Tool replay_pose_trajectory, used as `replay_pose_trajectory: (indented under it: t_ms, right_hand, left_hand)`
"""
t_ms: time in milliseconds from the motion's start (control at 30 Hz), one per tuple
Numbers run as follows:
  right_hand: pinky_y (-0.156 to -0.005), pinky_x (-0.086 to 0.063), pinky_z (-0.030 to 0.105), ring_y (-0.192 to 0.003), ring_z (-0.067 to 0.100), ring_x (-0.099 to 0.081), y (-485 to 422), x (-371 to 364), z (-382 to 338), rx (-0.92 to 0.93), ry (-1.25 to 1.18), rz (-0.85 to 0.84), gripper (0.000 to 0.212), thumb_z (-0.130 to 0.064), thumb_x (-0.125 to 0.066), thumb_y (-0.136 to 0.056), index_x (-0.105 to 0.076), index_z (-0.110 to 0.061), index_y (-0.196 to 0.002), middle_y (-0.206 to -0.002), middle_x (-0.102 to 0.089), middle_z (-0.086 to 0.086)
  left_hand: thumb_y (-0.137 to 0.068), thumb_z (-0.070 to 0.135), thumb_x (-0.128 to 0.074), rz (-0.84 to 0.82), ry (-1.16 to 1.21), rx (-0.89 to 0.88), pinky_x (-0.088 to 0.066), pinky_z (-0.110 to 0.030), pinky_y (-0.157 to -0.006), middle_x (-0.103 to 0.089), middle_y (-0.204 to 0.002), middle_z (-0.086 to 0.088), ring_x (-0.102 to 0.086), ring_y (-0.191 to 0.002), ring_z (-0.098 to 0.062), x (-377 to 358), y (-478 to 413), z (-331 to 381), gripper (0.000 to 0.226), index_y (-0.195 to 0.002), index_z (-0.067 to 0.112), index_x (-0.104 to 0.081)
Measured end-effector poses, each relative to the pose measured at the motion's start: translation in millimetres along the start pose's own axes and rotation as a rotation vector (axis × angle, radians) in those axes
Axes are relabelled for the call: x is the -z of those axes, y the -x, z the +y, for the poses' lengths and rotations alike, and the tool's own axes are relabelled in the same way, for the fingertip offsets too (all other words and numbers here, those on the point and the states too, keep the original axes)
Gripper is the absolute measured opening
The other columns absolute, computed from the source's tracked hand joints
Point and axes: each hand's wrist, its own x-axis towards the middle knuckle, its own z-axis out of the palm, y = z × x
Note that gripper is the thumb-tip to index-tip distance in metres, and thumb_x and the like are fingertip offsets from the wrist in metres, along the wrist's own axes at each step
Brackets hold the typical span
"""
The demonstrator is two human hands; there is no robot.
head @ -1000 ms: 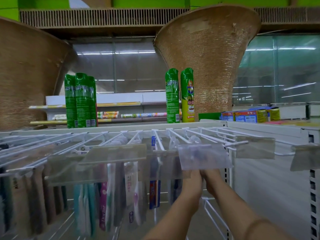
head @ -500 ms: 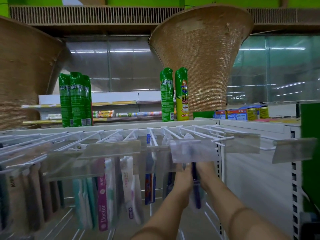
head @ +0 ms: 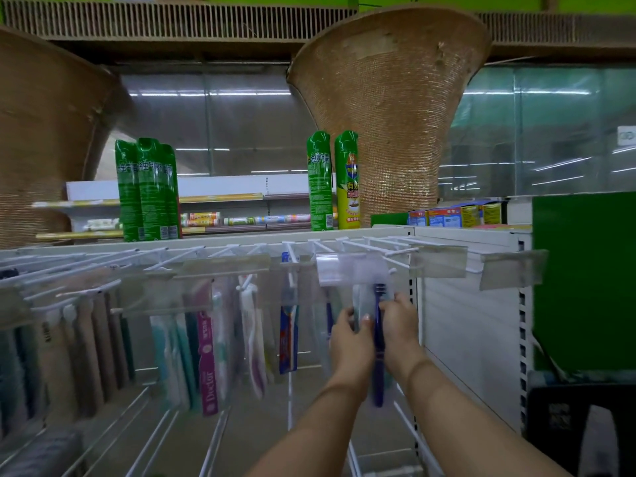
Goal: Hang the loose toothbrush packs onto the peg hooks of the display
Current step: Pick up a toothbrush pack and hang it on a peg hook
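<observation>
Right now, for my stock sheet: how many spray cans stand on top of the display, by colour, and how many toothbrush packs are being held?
All-green spray cans: 4
Yellow-bodied spray can: 1
Toothbrush pack, held by the left hand and the right hand: 1
Total: 6

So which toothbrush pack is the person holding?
The clear pack with the dark blue toothbrush, gripped by the left hand and right hand. The other packs hang untouched on the peg hooks.
</observation>
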Motion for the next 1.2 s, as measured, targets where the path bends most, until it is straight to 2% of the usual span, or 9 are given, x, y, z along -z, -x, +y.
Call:
replay_pose_trajectory:
  t_ms: [167, 267, 400, 533, 800, 867, 933, 1067, 1200]
  right_hand:
    - [-0.07, -0.051, 0.049, -0.072, 0.032, -0.056, 24.3, 5.3, -3.4, 0.0, -0.093, -0.034, 0.026, 0.009, -0.038, -0.078, -0.053, -0.012, -0.074, -0.076, -0.056, 0.019]
    - [-0.064, -0.053, 0.044, -0.07, 0.032, -0.058, 41.0, 11.1, -7.0, 0.027, -0.127, -0.045, 0.023, 0.007, -0.038, -0.084, -0.052, -0.012, -0.078, -0.076, -0.057, 0.019]
    - [-0.061, -0.052, 0.038, -0.068, 0.03, -0.058, 58.4, 15.8, -13.8, 0.053, -0.162, -0.051, 0.025, 0.007, -0.039, -0.085, -0.053, -0.013, -0.079, -0.074, -0.057, 0.017]
    - [-0.075, -0.055, 0.047, -0.079, 0.033, -0.061, 71.1, 18.6, -21.2, 0.083, -0.108, -0.027, 0.024, 0.006, -0.039, -0.086, -0.055, -0.011, -0.081, -0.085, -0.061, 0.019]
    - [-0.08, -0.055, 0.053, -0.088, 0.04, -0.064, 93.8, 26.9, -27.9, 0.131, -0.087, 0.033, 0.018, 0.002, -0.043, -0.084, -0.056, -0.011, -0.08, -0.091, -0.063, 0.023]
    - [-0.079, -0.055, 0.055, -0.088, 0.041, -0.064, 100.3, 31.1, -24.4, 0.162, -0.05, 0.044, 0.015, -0.001, -0.045, -0.085, -0.056, -0.01, -0.083, -0.09, -0.064, 0.022]
    - [-0.077, -0.056, 0.053, -0.085, 0.039, -0.064, 107.3, 34.8, -17.4, 0.173, -0.016, 0.044, 0.012, -0.001, -0.046, -0.085, -0.056, -0.007, -0.085, -0.088, -0.065, 0.02]
    - [-0.066, -0.055, 0.04, -0.076, 0.029, -0.065, 118.4, 31.4, 1.1, 0.084, -0.036, 0.013, 0.016, -0.001, -0.049, -0.087, -0.06, -0.011, -0.083, -0.084, -0.067, 0.017]
    - [-0.064, -0.054, 0.033, -0.075, 0.024, -0.065, 119.8, 19.8, 2.1, 0.004, -0.069, -0.09, 0.017, -0.005, -0.047, -0.093, -0.061, -0.01, -0.099, -0.091, -0.068, 0.016]
  left_hand:
    - [-0.094, 0.028, -0.05, 0.029, 0.021, -0.023, -0.053, -0.044, -0.092, -0.064, -0.115, -0.006, -0.063, -0.102, -0.022, 2.0, 20.4, 2.0, 0.027, -0.12, 0.026, -0.052]
    - [-0.097, 0.015, -0.047, 0.026, 0.126, -0.069, -0.055, -0.041, -0.087, -0.065, -0.107, -0.011, -0.065, -0.097, -0.024, 1.5, 37.9, 9.1, 0.018, -0.114, 0.017, -0.051]
    - [-0.097, 0.01, -0.045, 0.004, 0.2, -0.129, -0.052, -0.024, -0.067, -0.064, -0.094, -0.005, -0.064, -0.084, -0.017, 1.4, 62.2, 16.2, 0.012, -0.104, 0.018, -0.052]
    - [-0.096, 0.013, -0.045, 0.027, 0.166, -0.114, -0.054, -0.031, -0.072, -0.065, -0.095, -0.007, -0.065, -0.086, -0.02, -0.7, 72.4, 22.3, 0.011, -0.098, 0.022, -0.052]
    - [-0.095, 0.01, -0.048, 0.025, 0.184, -0.167, -0.057, -0.033, -0.069, -0.067, -0.094, -0.011, -0.067, -0.083, -0.024, 1.8, 95.5, 29.7, 0.01, -0.098, 0.017, -0.054]
    - [-0.096, 0.01, -0.047, 0.008, 0.188, -0.179, -0.056, -0.027, -0.064, -0.067, -0.09, -0.008, -0.067, -0.077, -0.018, 3.5, 103.2, 26.6, 0.01, -0.096, 0.017, -0.053]
    - [-0.097, 0.013, -0.046, -0.013, 0.192, -0.164, -0.052, -0.02, -0.059, -0.066, -0.088, -0.005, -0.065, -0.072, -0.011, 8.0, 109.1, 21.0, 0.008, -0.096, 0.017, -0.052]
    - [-0.1, 0.032, -0.037, -0.043, 0.24, -0.1, -0.052, -0.022, -0.071, -0.063, -0.107, -0.007, -0.062, -0.092, -0.016, 19.7, 107.7, 21.5, 0.028, -0.114, 0.016, -0.055]
    - [-0.1, 0.022, -0.041, 0.076, 0.299, -0.121, -0.047, -0.009, -0.05, -0.063, -0.082, -0.001, -0.06, -0.073, -0.01, 27.1, 100.1, 32.1, 0.021, -0.095, 0.013, -0.058]
